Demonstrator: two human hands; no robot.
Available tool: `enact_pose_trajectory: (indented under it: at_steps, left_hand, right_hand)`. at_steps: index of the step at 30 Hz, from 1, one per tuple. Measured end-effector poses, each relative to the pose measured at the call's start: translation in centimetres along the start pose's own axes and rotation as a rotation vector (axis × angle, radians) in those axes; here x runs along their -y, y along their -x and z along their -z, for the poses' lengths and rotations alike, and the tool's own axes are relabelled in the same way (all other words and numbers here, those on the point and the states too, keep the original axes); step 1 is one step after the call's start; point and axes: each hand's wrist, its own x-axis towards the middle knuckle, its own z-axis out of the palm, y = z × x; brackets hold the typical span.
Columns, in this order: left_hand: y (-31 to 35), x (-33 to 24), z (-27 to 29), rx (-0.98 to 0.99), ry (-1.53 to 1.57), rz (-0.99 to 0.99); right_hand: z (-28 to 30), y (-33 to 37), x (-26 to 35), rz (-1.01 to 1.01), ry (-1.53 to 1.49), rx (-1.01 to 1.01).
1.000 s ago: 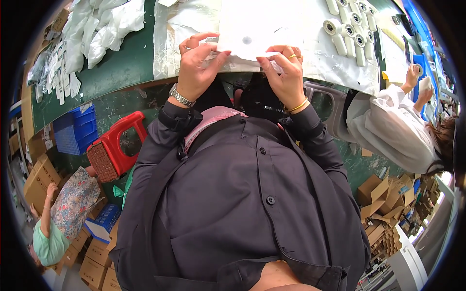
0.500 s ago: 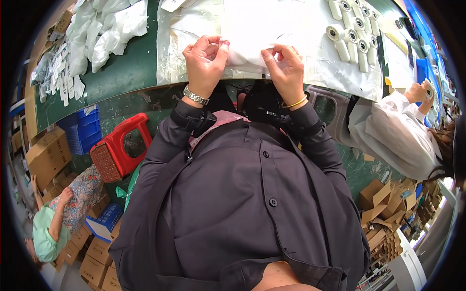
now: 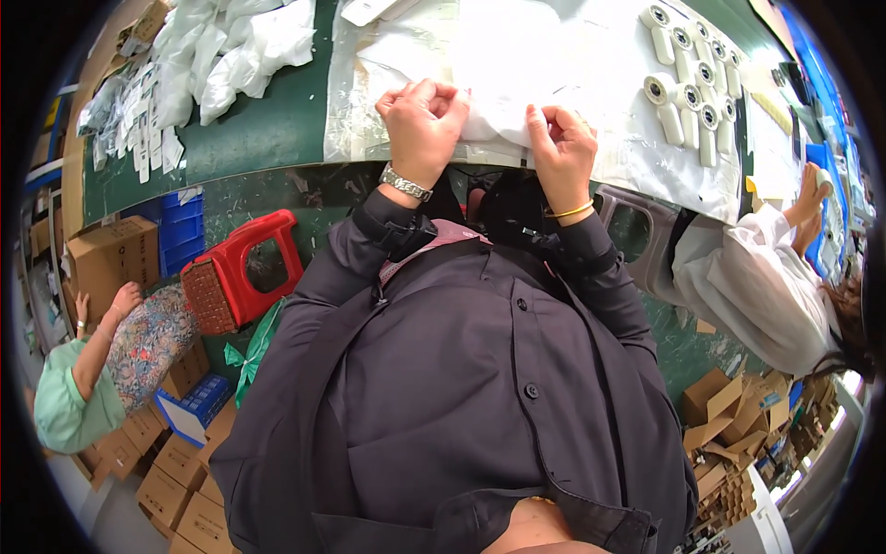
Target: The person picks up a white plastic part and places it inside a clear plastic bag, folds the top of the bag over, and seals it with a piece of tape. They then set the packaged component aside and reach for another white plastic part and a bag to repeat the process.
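Observation:
Above the near edge of the table, my left hand [image 3: 425, 131] and my right hand [image 3: 563, 150] pinch a thin white plastic bag [image 3: 498, 109] between thumb and fingers, one at each side. The bag is pale against the bright white sheet [image 3: 614, 138], so its outline and contents are hard to make out. To the right on this sheet, several white handheld devices with round heads [image 3: 671, 113] lie in a group.
A heap of filled white bags [image 3: 221, 65] lies at the table's left, beside small cards and packets [image 3: 143, 129]. Below stand a red stool [image 3: 242, 268] and cartons [image 3: 171, 480]. One co-worker in white [image 3: 761, 277] sits at the right; another in green [image 3: 78, 397] is at the far left.
The whole view has shifted, so the table and both hands appear farther right and a little lower. My hands keep pinching the bag. The co-worker at the left has moved an arm.

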Motion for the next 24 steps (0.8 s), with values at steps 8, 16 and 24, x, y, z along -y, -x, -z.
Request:
enact_pose_trajectory:
  at_steps: [8,16,24]
  left_hand:
    - [0.6,-0.5,-0.9,-0.229,-0.282,-0.123]
    - [2.6,-4.8,0.7,-0.084,-0.306,-0.371]
    - [1.6,-2.6,-0.4,0.036,-0.212,-0.263]
  right_hand:
    - [0.7,0.8,-1.9,0.112,0.113,0.022]
    - [0.3,2.0,-2.4,-0.103,-0.151,-0.126]
    - [0.6,2.0,-1.8,-0.099,-0.228,-0.148]
